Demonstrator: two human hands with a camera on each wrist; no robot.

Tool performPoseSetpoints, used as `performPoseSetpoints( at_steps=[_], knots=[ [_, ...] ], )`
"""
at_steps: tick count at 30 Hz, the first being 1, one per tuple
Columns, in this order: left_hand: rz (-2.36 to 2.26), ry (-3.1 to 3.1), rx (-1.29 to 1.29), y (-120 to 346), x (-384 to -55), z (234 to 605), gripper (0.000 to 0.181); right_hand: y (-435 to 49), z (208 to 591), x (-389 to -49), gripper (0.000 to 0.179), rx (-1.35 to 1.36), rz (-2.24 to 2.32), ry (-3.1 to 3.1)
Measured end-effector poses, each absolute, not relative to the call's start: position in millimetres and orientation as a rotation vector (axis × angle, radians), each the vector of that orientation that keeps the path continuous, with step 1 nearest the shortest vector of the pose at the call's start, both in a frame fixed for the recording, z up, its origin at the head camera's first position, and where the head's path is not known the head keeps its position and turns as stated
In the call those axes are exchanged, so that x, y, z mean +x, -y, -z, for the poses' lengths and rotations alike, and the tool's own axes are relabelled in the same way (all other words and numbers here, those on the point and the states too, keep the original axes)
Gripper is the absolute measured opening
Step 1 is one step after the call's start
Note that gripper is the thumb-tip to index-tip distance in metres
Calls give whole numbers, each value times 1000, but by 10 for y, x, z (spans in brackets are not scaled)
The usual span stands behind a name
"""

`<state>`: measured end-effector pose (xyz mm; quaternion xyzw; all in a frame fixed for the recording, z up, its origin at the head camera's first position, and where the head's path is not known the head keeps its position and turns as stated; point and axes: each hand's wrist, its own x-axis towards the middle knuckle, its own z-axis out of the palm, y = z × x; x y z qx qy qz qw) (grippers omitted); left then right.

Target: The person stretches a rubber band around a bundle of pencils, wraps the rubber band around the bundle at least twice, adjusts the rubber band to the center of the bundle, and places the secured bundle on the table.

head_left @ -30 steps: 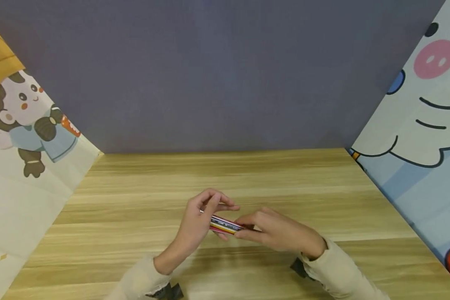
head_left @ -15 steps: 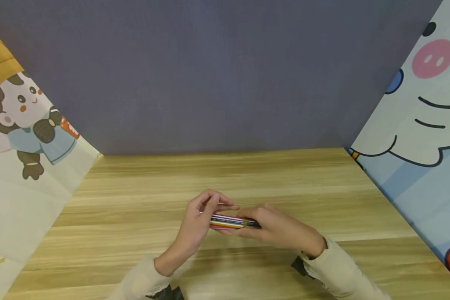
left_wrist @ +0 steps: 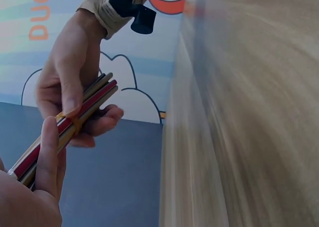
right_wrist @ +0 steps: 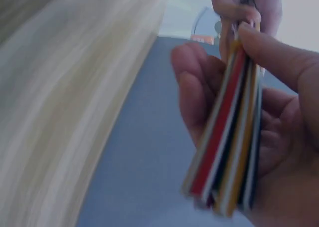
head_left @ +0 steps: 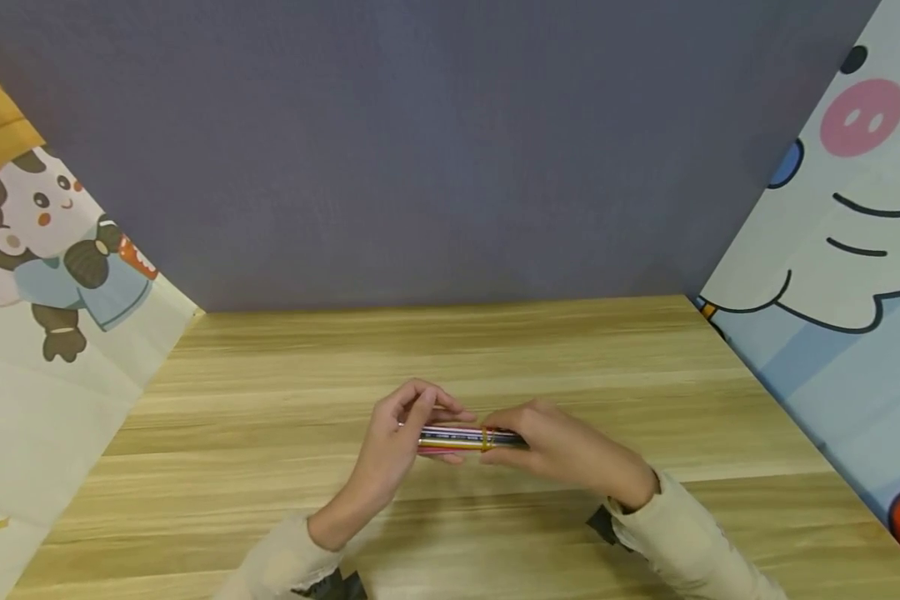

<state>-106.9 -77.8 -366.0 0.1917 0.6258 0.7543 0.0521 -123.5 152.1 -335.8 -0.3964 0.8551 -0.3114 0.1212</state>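
Observation:
A bundle of several striped pencils [head_left: 450, 438] lies nearly level between my two hands, raised over the table. Their stripes show red, yellow, white and dark in the right wrist view. Around the bundle runs a yellow rubber band [head_left: 485, 439], to the right of its middle in the head view. My left hand [head_left: 392, 442] grips the left end, which its fingers and palm hide. With thumb and fingers at the band, my right hand [head_left: 562, 447] holds the right part. The pencils' right ends fan out slightly past the band in the right wrist view [right_wrist: 232, 152].
Beneath the hands spreads a wood-grain table [head_left: 270, 367]. A dark grey panel [head_left: 435, 150] stands along its back edge. Cartoon-printed panels flank it, the left panel [head_left: 60, 400] and the right panel [head_left: 855, 367]. Dark wrist devices [left_wrist: 143, 20] are strapped at the sleeves.
The pencil bundle has turned from sloping down rightward to nearly level. The rubber band, hidden a second ago, now shows by the right fingers. The right hand has shifted slightly right; the left stays put.

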Motion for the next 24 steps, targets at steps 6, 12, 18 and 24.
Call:
performPoseSetpoints(
  at_steps=[6, 12, 18, 24],
  knots=[
    [-2179, -1992, 555, 767, -1052, 3658, 32, -1453, 3397, -1206, 19, -1155, 945, -2507],
    [-1486, -2221, 674, 962, -1186, 3672, 44, -1490, 3475, -1301, 17, -1127, 882, -2557],
    [-1197, -2419, 816, 1106, -1306, 3709, 40, -1598, 3537, -1414, 10, -1022, 867, -2554],
    [-920, -2719, 1014, 1131, -1353, 3787, 27, -1657, 3619, -1498, 14, -1028, 841, -2639]
  ],
)
